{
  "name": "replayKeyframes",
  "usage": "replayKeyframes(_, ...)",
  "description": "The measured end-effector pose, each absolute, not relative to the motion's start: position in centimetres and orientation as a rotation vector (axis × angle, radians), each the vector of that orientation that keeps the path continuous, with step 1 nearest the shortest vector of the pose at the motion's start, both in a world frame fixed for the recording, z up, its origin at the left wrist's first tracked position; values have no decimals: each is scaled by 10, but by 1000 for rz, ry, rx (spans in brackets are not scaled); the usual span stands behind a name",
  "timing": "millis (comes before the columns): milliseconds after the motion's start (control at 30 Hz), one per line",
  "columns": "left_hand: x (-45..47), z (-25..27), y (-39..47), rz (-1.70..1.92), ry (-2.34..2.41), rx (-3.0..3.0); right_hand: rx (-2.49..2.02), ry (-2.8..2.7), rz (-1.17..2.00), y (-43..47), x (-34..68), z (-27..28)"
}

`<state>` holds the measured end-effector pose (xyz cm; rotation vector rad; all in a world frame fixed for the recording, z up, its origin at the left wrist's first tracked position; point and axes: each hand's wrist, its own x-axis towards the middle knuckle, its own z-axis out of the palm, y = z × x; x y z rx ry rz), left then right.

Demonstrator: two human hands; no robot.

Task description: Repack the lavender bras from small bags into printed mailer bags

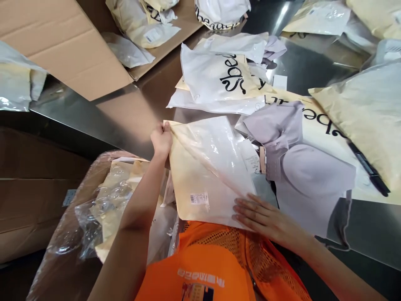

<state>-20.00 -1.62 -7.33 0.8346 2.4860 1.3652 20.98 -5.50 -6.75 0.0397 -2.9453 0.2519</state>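
In front of me lies a flat plastic garment bag [200, 167], part cream and part clear white, with a small barcode label [199, 200] near its lower edge. My left hand [162, 140] pinches the bag's upper left corner. Spread flat, my right hand [263, 215] rests on its lower right corner with fingers stretched out. Just right of the bag is a lilac bra [313, 167] with a paper tag [250, 156] beside its strap. Whether anything lies inside the bag I cannot tell.
Printed bags [219, 79] are piled beyond. A black marker [369, 169] lies at right beside a full cream bag [369, 121]. An open cardboard box [59, 42] with packed bags stands at back left. Below left, a plastic-lined bin [62, 242] holds loose packaging.
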Motion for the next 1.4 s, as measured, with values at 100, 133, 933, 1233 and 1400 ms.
replayKeyframes(100, -230, -74, -36, 1436, 2597, 641, -196, -2899, 144, -47, 220, -74)
replayKeyframes(133, -240, -74, -42, 1462, 2629, 568, -274, -2874, 146, -45, 221, -75)
replayKeyframes(933, -226, -102, -127, 1261, 2698, 597, -679, -2888, 397, 107, -35, -102)
replayKeyframes(1233, -264, -91, -116, 1389, 2982, 334, -704, -2415, 125, 48, 48, -44)
replayKeyframes(1400, -275, -109, -125, 1487, 2917, 220, -937, -2144, 205, 7, 137, -47)
